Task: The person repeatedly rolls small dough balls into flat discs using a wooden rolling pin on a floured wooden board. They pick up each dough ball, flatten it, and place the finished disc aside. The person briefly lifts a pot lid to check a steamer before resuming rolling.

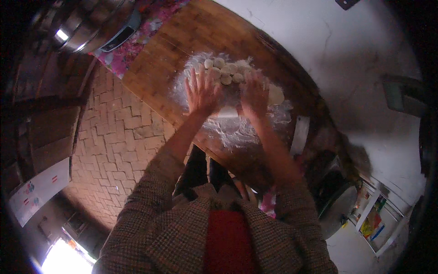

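Observation:
My left hand (202,94) lies palm down with its fingers spread, left of a group of small dough pieces (226,70) on the floured wooden board (164,61). Opposite it, my right hand (255,94) is also palm down, fingers extended and somewhat blurred. A pale bar, apparently a rolling pin (226,112), spans between the heels of both hands, which rest over it without fingers curled round it. Just below the bar lies a thin dough round (230,125). Beside my right hand is a larger flat dough piece (275,95), partly hidden.
White flour (236,137) is scattered round the hands. A wide metal blade, perhaps a cleaver (300,135), lies to the right. Steamer-like metal cookware (92,24) stands at upper left on a floral cloth (114,63). A white wall (342,51) borders the far side; a wire rack (376,219) is at lower right.

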A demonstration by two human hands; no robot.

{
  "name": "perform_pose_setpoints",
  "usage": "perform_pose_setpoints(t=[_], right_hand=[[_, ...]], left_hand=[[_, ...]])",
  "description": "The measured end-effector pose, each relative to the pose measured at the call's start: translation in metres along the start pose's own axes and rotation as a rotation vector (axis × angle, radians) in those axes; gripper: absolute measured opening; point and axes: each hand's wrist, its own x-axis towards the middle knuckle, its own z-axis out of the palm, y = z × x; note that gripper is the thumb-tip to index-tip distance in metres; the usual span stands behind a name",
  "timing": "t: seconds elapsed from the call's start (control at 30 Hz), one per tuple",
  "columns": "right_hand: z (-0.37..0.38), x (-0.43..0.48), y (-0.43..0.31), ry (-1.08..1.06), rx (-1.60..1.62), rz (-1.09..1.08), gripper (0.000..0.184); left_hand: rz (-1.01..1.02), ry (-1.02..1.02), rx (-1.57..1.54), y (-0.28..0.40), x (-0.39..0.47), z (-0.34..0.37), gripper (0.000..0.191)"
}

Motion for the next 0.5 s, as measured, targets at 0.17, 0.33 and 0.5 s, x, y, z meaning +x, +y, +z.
perform_pose_setpoints(t=[0.17, 0.33, 0.5], right_hand=[[-0.007, -0.041, -0.013, -0.036, 0.209, 0.055, 0.057], [-0.027, -0.084, -0.021, -0.11, 0.261, 0.033, 0.063], [-0.043, -0.08, -0.029, -0.313, 0.583, -0.102, 0.058]], left_hand=[[0.116, -0.069, -0.065, 0.0, -0.04, -0.015, 0.068], [0.549, -0.295, -0.357, -0.025, -0.092, -0.035, 0.066], [0.621, -0.298, -0.422, -0.048, -0.095, -0.032, 0.041]])
